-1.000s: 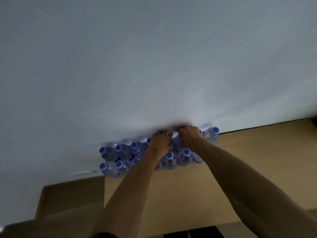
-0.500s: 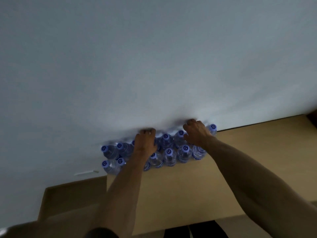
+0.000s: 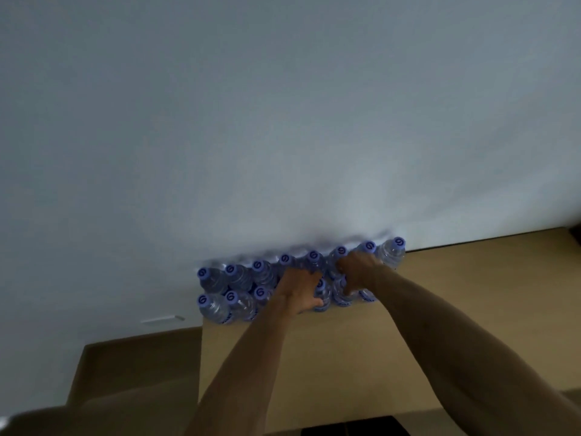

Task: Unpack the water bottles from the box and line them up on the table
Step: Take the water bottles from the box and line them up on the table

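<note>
Clear plastic water bottles with blue caps point(image 3: 239, 278) are seen packed upright in 2 rows at the far edge of a brown cardboard box point(image 3: 330, 357), against a white wall point(image 3: 283, 121). The left hand point(image 3: 298, 291) is curled around 1 front-row bottle. The right hand point(image 3: 355, 272) is closed among the bottles; what it holds cannot be told.

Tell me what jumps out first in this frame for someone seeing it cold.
A tight cluster of water bottles with purple caps, two rows deep, stands at the wooden table's far edge against a big pale wall. Both bare arms reach into its middle: the left hand and right hand are down among the bottles.
</note>
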The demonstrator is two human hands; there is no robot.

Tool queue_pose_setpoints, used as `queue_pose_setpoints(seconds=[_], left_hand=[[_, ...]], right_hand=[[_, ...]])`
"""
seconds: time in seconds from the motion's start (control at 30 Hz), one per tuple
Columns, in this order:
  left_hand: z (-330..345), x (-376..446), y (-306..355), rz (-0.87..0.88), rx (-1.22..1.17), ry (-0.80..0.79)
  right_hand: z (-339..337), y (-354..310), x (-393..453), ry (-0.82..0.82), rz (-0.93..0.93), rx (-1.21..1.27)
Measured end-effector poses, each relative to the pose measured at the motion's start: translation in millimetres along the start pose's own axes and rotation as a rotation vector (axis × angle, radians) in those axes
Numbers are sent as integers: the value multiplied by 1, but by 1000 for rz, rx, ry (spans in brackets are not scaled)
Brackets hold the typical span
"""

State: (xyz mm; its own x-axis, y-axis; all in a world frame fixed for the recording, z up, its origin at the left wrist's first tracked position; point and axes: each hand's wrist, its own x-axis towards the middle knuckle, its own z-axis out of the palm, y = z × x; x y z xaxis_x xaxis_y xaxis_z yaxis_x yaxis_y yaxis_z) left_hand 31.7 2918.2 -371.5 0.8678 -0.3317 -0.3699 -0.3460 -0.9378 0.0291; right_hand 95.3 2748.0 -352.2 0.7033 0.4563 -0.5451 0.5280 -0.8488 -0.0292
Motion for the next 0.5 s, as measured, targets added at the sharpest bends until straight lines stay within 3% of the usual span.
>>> queue_pose_setpoints(seconds=[0.23,0.5], left_hand=[[8,15,9,-97,-14,-10],[8,-1,10,-89,-43,70]], right_hand=[[12,-4,12,82,19,88],[8,-39,-4,106,230,77]])
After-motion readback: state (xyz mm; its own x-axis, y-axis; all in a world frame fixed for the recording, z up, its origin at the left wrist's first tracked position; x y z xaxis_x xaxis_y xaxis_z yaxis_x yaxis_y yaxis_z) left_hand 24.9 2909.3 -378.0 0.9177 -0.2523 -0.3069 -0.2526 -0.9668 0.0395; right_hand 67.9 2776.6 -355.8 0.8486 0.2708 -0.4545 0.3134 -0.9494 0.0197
